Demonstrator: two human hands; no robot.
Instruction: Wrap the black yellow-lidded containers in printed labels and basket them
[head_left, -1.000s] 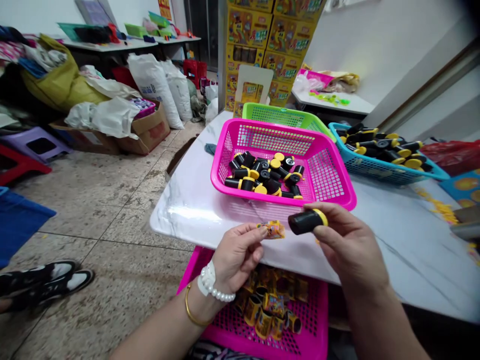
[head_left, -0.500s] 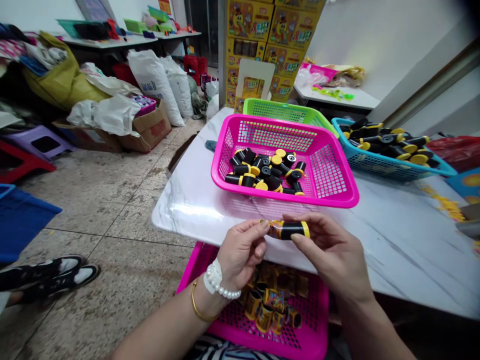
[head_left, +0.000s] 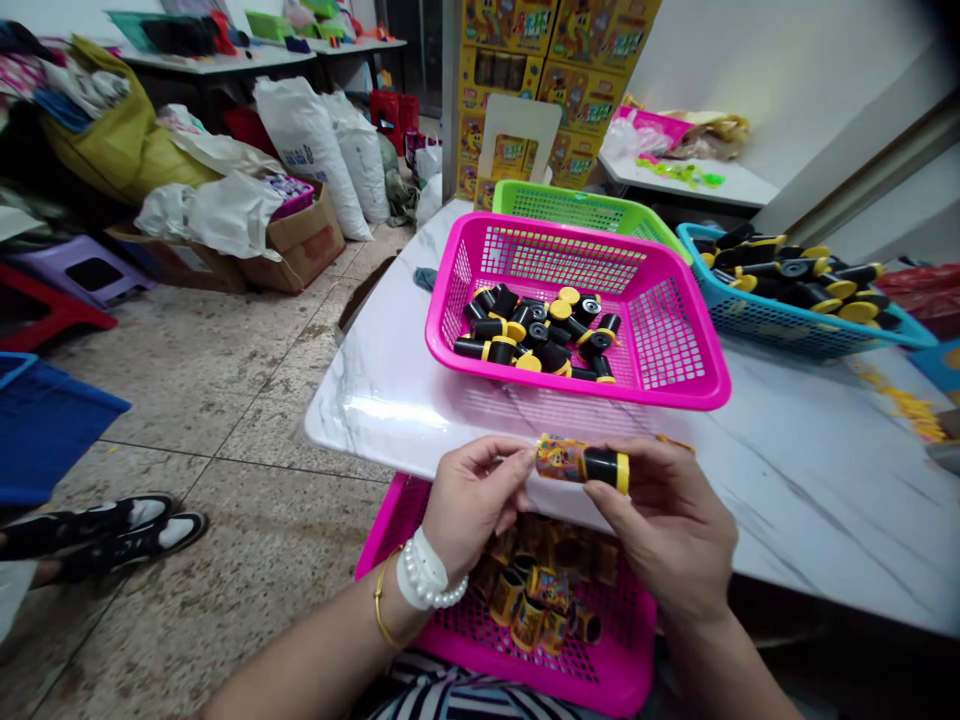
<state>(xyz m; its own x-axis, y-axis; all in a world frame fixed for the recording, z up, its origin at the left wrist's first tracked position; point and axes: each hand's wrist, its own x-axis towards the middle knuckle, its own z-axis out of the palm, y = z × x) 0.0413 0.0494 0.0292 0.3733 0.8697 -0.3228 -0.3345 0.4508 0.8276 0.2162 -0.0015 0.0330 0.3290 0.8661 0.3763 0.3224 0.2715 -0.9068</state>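
Observation:
My left hand pinches the left end of a printed yellow-orange sleeve between thumb and fingers. The sleeve covers the left part of a small black cylinder with a yellow end cap. My right hand grips that cylinder near its capped end, thumb in front and fingers behind. A small orange printed piece shows behind the right fingers; whether it is held, I cannot tell. Below the hands, a pink basket contains several loose printed sleeves.
On the white marbled table stands another pink basket with several black-and-yellow cylinders. Behind it is a green basket; a blue basket of similar cylinders stands right. Yellow boxes are stacked behind. A person's shoes show at left.
The printed sleeve now lies opened out over the left part of the black cylinder, where before it was bunched at its end. The view has shifted slightly.

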